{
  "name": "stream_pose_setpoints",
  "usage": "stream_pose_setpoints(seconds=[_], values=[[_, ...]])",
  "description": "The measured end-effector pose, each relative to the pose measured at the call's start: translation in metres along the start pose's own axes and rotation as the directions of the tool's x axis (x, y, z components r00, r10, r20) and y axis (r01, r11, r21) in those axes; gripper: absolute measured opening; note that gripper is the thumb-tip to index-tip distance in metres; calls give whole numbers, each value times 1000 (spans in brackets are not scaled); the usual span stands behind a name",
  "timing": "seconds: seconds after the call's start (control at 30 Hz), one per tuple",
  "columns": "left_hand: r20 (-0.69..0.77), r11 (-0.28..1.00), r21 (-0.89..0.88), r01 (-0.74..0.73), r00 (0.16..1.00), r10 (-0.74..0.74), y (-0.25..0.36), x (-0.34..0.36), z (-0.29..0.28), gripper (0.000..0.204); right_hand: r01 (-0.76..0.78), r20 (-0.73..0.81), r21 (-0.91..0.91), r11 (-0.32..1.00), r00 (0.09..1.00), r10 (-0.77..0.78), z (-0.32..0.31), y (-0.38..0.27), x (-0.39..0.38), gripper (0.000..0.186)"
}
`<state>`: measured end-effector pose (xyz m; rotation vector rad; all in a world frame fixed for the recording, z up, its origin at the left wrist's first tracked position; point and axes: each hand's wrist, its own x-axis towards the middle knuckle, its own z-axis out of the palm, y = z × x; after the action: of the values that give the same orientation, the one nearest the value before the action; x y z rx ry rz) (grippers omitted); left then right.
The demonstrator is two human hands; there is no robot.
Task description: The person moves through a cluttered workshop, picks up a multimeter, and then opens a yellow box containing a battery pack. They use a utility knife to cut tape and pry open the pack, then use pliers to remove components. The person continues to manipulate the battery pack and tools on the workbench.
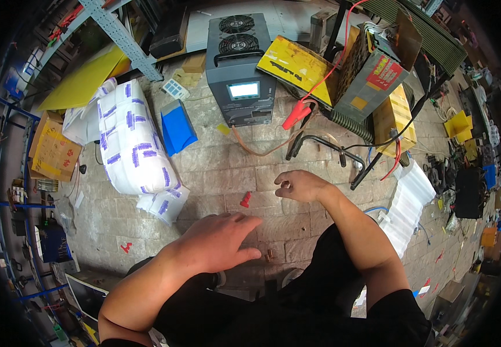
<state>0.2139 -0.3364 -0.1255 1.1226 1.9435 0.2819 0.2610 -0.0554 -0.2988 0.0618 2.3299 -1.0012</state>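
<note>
My left hand (218, 240) hovers over the brick floor with its fingers stretched out and the thumb apart, holding nothing. My right hand (301, 187) is farther forward, its fingers curled toward the thumb in a loose pinch; whatever may be between them is too small to make out. A small red plastic piece (246, 199) lies on the floor between the hands. Close to my left thumb is a small copper-coloured piece (270, 254). Ahead stands a grey device (241, 78) with two fans on top and a lit screen. A red clamp (296, 114) on a red cable hangs right of it.
A wrapped white bundle (135, 139) and a blue folder-like item (177, 127) lie left. A black metal frame (325, 144) stands ahead right, near a grey metal box (372, 81) and a yellow panel (296, 65). White foam sheeting (410, 199) lies right; shelves line the left edge.
</note>
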Motion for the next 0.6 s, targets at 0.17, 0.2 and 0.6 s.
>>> stream_pose_setpoints(seconds=[0.17, 0.2, 0.6], values=[[4, 1000, -1, 2, 1000, -1, 2, -1, -1, 67, 8, -1, -8, 1000, 1000, -8, 1, 1, 2, 55], [4, 1000, -1, 1, 1000, -1, 2, -1, -1, 67, 11, -2, -8, 1000, 1000, -11, 1, 2, 2, 55], [8, 1000, 2, 5, 1000, -5, 3, -2, -2, 68, 26, -13, -4, 1000, 1000, -26, 4, 5, 2, 54]])
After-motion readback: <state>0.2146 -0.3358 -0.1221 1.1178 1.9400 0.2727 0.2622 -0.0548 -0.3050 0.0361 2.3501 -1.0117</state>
